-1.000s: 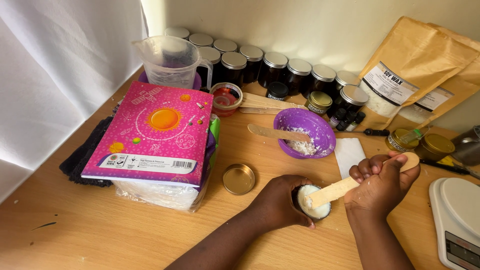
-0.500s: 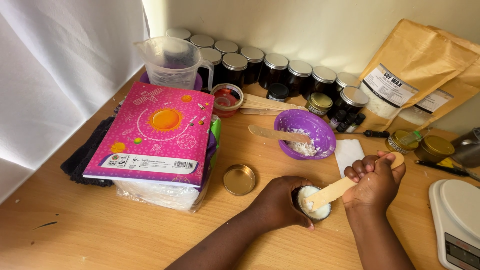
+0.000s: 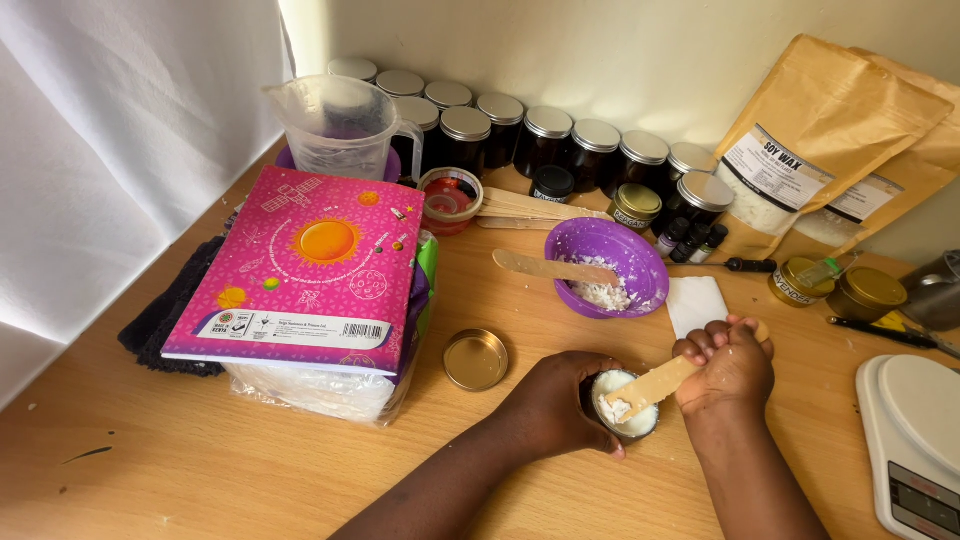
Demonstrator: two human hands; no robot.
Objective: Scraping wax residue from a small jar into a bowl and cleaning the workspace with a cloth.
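My left hand (image 3: 552, 405) grips a small round tin (image 3: 625, 408) filled with white wax, steadying it on the wooden table (image 3: 250, 460). My right hand (image 3: 728, 367) is closed around a flat wooden stick (image 3: 655, 385) whose lower end presses into the wax in the tin. The tin's gold lid (image 3: 476, 359) lies just left of my left hand. A purple bowl (image 3: 608, 266) with white wax flakes and another wooden stick sits behind the tin.
A pink book (image 3: 305, 268) rests on a plastic-wrapped stack at left. A clear measuring jug (image 3: 343, 125), dark lidded jars (image 3: 545, 130), brown paper pouches (image 3: 800, 150), small gold tins (image 3: 870, 292) and a white scale (image 3: 915, 430) ring the work area.
My right hand has slid down the stick toward the tin, and the stick now stands steeper in the wax. The left hand and tin stay put.
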